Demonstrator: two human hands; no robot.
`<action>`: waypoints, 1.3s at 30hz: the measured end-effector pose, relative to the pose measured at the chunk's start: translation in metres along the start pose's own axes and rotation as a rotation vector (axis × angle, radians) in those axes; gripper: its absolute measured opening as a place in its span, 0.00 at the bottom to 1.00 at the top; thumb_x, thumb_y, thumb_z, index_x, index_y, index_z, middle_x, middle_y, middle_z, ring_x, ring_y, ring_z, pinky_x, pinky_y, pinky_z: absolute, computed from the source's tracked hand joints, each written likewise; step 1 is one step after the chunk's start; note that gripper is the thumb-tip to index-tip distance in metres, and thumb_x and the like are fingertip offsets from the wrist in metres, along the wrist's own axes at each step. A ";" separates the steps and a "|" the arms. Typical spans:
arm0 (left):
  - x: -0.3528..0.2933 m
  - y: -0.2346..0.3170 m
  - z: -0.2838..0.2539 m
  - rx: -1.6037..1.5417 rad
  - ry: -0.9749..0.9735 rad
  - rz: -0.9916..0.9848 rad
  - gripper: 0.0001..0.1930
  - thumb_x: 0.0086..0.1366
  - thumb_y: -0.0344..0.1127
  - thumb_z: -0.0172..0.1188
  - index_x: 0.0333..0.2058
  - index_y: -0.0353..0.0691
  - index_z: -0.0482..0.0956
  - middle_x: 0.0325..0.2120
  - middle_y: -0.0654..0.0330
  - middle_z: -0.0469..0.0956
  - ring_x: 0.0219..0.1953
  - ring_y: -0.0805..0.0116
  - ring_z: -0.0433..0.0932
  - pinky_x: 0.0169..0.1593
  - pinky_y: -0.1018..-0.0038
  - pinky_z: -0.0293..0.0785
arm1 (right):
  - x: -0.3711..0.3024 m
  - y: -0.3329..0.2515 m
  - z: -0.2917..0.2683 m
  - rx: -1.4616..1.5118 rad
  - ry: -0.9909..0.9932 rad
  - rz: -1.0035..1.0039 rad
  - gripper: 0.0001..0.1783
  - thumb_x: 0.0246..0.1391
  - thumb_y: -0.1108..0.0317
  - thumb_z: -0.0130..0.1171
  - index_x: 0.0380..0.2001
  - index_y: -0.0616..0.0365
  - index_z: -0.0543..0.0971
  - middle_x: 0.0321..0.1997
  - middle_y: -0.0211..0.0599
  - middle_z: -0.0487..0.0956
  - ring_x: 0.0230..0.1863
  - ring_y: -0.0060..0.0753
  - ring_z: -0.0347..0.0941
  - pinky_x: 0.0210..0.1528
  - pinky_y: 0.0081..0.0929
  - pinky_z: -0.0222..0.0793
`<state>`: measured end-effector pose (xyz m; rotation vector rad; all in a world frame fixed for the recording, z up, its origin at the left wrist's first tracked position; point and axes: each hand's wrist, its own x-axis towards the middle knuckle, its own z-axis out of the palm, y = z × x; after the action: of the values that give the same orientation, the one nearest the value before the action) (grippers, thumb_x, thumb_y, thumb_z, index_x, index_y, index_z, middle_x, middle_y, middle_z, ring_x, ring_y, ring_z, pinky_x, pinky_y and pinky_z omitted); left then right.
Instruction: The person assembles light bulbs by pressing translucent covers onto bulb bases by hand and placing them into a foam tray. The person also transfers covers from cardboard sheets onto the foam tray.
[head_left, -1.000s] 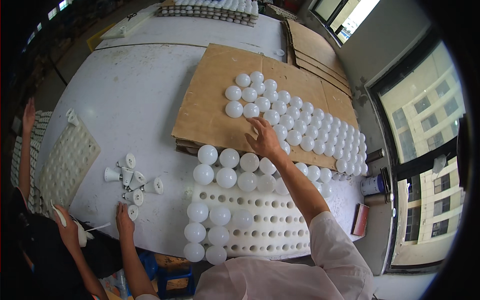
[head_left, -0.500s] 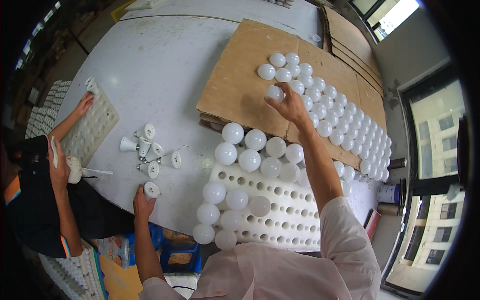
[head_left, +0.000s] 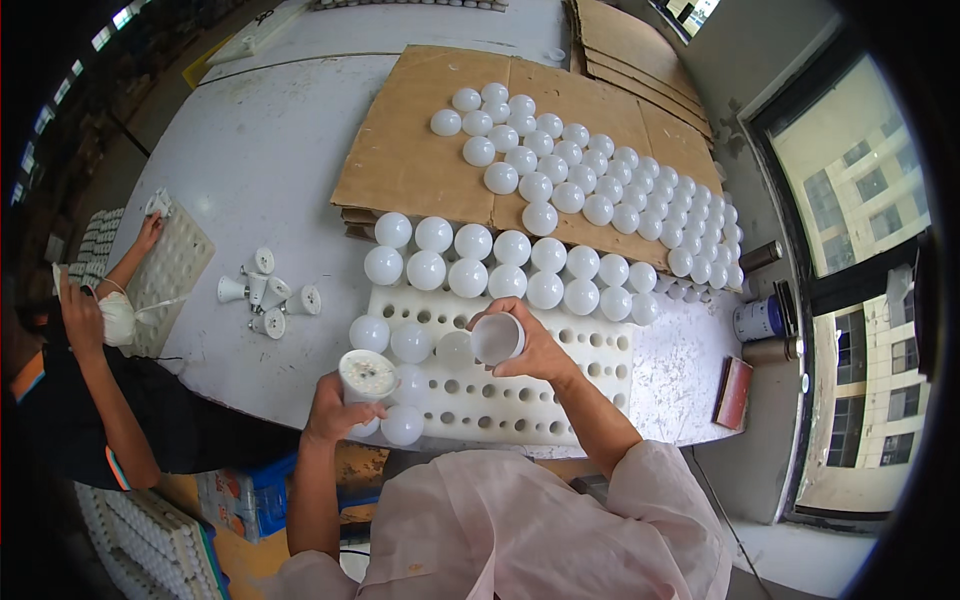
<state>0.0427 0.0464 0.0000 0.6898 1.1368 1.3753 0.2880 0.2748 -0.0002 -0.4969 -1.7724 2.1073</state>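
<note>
My left hand (head_left: 334, 410) is closed around a white bulb base (head_left: 367, 372), its round top with small parts facing up. In my right hand (head_left: 540, 350) is a white globe cover (head_left: 497, 340), tipped so that its hollow open end shows. The two hands are a short way apart above a white foam tray (head_left: 480, 408) with rows of holes. Several globes (head_left: 369, 333) stand at the tray's left end, and two rows of globes (head_left: 467, 278) line its far side. Several more bulb bases (head_left: 274, 292) lie in a cluster on the table to the left.
Many globes (head_left: 567, 198) rest on a brown cardboard sheet (head_left: 410, 130) farther back. At the left a co-worker's hand (head_left: 150, 232) reaches over another foam tray (head_left: 178, 262). A paint can (head_left: 758, 319) and a red box (head_left: 733, 392) sit at the right, by the window.
My right hand has come back from the cardboard with a globe, now turned open end up. My left hand has lifted a bulb base and moved right toward it. The view has shifted.
</note>
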 end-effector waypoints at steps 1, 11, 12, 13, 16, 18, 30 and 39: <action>0.007 0.002 0.017 0.039 -0.040 -0.013 0.20 0.47 0.29 0.62 0.40 0.25 0.76 0.27 0.52 0.80 0.20 0.75 0.74 0.24 0.79 0.69 | -0.006 0.002 0.006 -0.017 -0.011 -0.022 0.46 0.27 0.67 0.76 0.55 0.52 0.65 0.50 0.34 0.73 0.53 0.31 0.69 0.55 0.32 0.66; 0.024 0.006 0.070 0.507 -0.276 -0.050 0.27 0.44 0.37 0.73 0.43 0.30 0.78 0.35 0.56 0.81 0.38 0.71 0.78 0.44 0.74 0.72 | -0.049 -0.032 0.033 -0.454 -0.098 -0.030 0.47 0.25 0.65 0.77 0.55 0.54 0.68 0.54 0.32 0.74 0.55 0.34 0.70 0.58 0.32 0.64; 0.024 0.005 0.071 0.542 -0.287 -0.059 0.27 0.44 0.38 0.73 0.43 0.31 0.78 0.35 0.56 0.81 0.37 0.71 0.78 0.44 0.74 0.72 | -0.050 -0.033 0.034 -0.495 -0.119 -0.052 0.46 0.26 0.63 0.77 0.55 0.54 0.68 0.53 0.34 0.74 0.53 0.37 0.71 0.57 0.33 0.66; 0.024 0.007 0.073 0.544 -0.292 -0.059 0.27 0.44 0.38 0.73 0.43 0.31 0.78 0.35 0.56 0.81 0.37 0.71 0.78 0.44 0.74 0.72 | -0.050 -0.034 0.035 -0.536 -0.137 -0.076 0.46 0.28 0.61 0.77 0.54 0.54 0.68 0.52 0.35 0.74 0.51 0.40 0.72 0.55 0.34 0.67; 0.021 0.010 0.078 0.561 -0.286 -0.098 0.27 0.44 0.38 0.73 0.42 0.30 0.78 0.34 0.56 0.81 0.37 0.71 0.78 0.43 0.74 0.72 | -0.050 -0.035 0.039 -0.578 -0.162 -0.086 0.45 0.29 0.61 0.76 0.54 0.53 0.67 0.50 0.37 0.75 0.50 0.46 0.73 0.53 0.37 0.69; 0.019 0.009 0.078 0.547 -0.273 -0.102 0.27 0.44 0.39 0.74 0.42 0.31 0.78 0.33 0.57 0.81 0.35 0.71 0.78 0.43 0.75 0.72 | -0.049 -0.035 0.041 -0.615 -0.183 -0.098 0.45 0.29 0.61 0.76 0.54 0.54 0.66 0.50 0.39 0.74 0.50 0.47 0.73 0.53 0.38 0.69; 0.009 0.002 0.076 0.735 -0.253 -0.112 0.24 0.42 0.42 0.74 0.35 0.31 0.80 0.26 0.58 0.80 0.31 0.73 0.77 0.38 0.73 0.73 | -0.047 -0.030 0.066 -0.775 -0.301 -0.062 0.49 0.32 0.61 0.73 0.59 0.63 0.61 0.49 0.56 0.72 0.43 0.56 0.75 0.47 0.41 0.72; 0.008 -0.001 0.086 0.449 -0.229 -0.183 0.21 0.46 0.38 0.72 0.35 0.28 0.80 0.26 0.56 0.80 0.24 0.72 0.78 0.27 0.77 0.74 | -0.046 -0.007 0.079 -0.579 -0.147 -0.433 0.38 0.29 0.69 0.72 0.50 0.59 0.70 0.44 0.46 0.73 0.49 0.47 0.70 0.49 0.38 0.70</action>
<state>0.1192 0.0740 0.0278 1.0077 1.2992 0.8657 0.2915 0.1856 0.0217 -0.0725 -2.3242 1.3595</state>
